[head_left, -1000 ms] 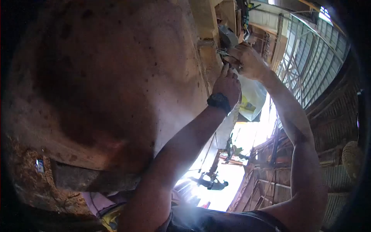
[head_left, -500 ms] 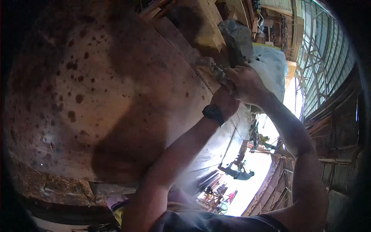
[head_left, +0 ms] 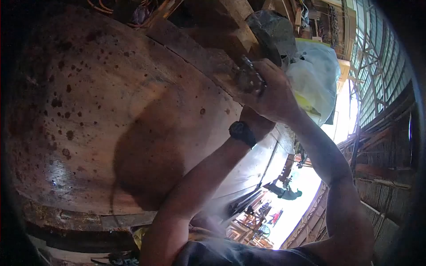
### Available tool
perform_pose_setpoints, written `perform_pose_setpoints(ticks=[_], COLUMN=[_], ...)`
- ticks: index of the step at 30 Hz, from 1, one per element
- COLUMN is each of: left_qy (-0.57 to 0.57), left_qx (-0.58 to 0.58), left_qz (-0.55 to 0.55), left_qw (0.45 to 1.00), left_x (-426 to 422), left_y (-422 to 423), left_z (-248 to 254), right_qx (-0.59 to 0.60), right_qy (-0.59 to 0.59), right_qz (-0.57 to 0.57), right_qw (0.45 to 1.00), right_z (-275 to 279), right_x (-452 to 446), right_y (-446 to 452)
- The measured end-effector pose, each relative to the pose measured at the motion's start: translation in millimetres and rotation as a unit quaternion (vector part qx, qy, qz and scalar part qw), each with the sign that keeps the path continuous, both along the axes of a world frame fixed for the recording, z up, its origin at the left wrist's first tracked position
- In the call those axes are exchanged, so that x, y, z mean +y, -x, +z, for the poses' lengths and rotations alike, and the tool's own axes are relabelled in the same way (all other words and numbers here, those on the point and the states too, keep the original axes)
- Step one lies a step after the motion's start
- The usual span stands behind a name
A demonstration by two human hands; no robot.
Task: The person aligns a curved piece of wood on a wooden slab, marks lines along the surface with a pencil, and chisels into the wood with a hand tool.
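With the clock face laid over the whole view, the table (head_left: 84, 102) spreads broadly across nine o'clock. Its far edge runs from eleven o'clock down towards the middle and passes out of sight behind the hands; its near edge crosses from eight to seven. A plank (head_left: 177, 42) lies along the far edge, and a beam (head_left: 243, 31) slants between twelve and one.

Beyond that edge the room for moving is tighter. A grey bag (head_left: 273, 33) sits at one o'clock just beside the right hand (head_left: 271, 91), and a pale sheet (head_left: 313, 73) bulges at two, partly behind the right wrist.

The piece (head_left: 250, 80) is at one o'clock, by the table's far edge, in the right hand. It looks dark and silvery, with bright glints; blur hides its outline, though it may be metal. The right fingers bend inward, pressed around it. The left hand (head_left: 258, 119) lies beneath the right, its fingers covered, so whether they pinch or spread cannot be told.

A black watch (head_left: 242, 133) circles the left wrist, its face too small and dark to read. A person (head_left: 286, 191) shows against bright light at four o'clock, a fan (head_left: 263, 231) at five.
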State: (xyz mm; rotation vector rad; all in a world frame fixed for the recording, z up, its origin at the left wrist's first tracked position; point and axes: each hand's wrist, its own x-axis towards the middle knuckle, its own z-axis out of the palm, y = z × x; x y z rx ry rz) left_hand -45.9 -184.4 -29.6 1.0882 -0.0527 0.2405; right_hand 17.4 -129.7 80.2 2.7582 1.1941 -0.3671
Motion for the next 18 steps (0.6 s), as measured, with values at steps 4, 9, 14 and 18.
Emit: perform_pose_setpoints(ticks=[4,9,14,18], left_qy=[-0.139,0.234,-0.184,-0.253], left_qx=[0.004,0.004,-0.034,-0.012], left_qz=[-0.069,-0.092,-0.060,-0.087], left_qw=[0.988,0.968,0.980,0.964], left_x=[7.1,-25.6,0.4,14.2], left_y=[0.4,-2.5,0.6,0.5], left_z=[-6.1,-21.1,-31.3,-20.5], right_qx=[-0.018,0.020,0.027,0.020], right_qy=[-0.013,-0.039,-0.076,-0.111], right_qz=[-0.012,-0.067,-0.056,-0.038], right_qw=[1.000,0.997,0.995,0.993], right_z=[-17.1,-23.5,-39.3,-49.8], right_x=[-8.3,0.4,-4.7,-11.1], right_y=[2.4,3.0,-5.9,-6.8])
